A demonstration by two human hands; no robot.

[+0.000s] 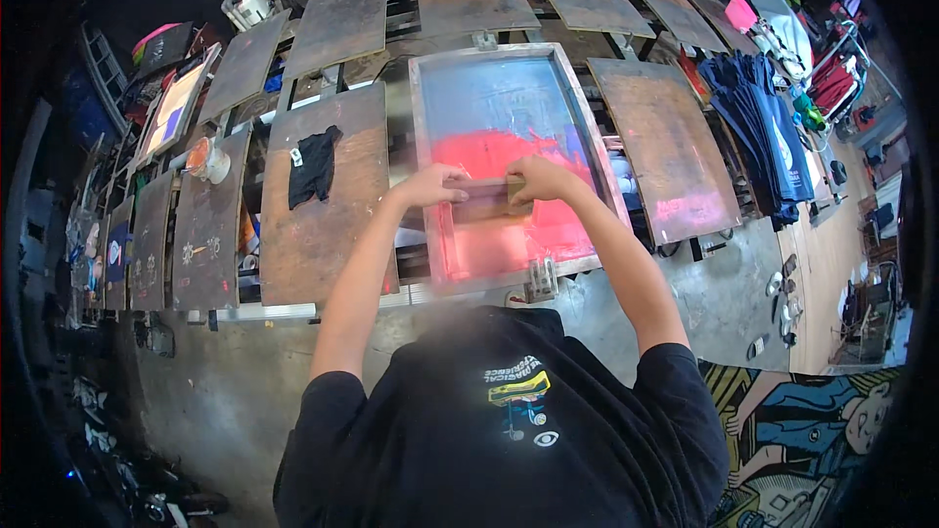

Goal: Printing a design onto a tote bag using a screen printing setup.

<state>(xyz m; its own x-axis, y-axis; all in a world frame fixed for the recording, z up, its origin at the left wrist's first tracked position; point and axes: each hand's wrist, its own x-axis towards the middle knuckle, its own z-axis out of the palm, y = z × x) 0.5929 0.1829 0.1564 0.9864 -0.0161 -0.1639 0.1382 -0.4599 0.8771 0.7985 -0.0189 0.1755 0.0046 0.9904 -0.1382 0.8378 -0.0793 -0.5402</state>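
Observation:
A wooden-framed printing screen (423,117) lies in front of me, its mesh blue at the far end. Wet pinkish-red ink (479,149) covers the middle and near part of the mesh. Across this ink stands a squeegee (484,193), slightly blurred, with its handle running left to right. My left hand (430,186) is closed around its left end, thumb and fingers on either side. The right end is gripped by my right hand (540,181), fingers curled over the top. The squeegee's lower edge is hard to make out.
A metal clamp (541,279) sits at the screen's near edge. On the board to the left lies a small black cloth piece (315,166). Further left, an ink-stained tub (206,158) rests on another board. Dark blue garments (758,127) hang over a board at right.

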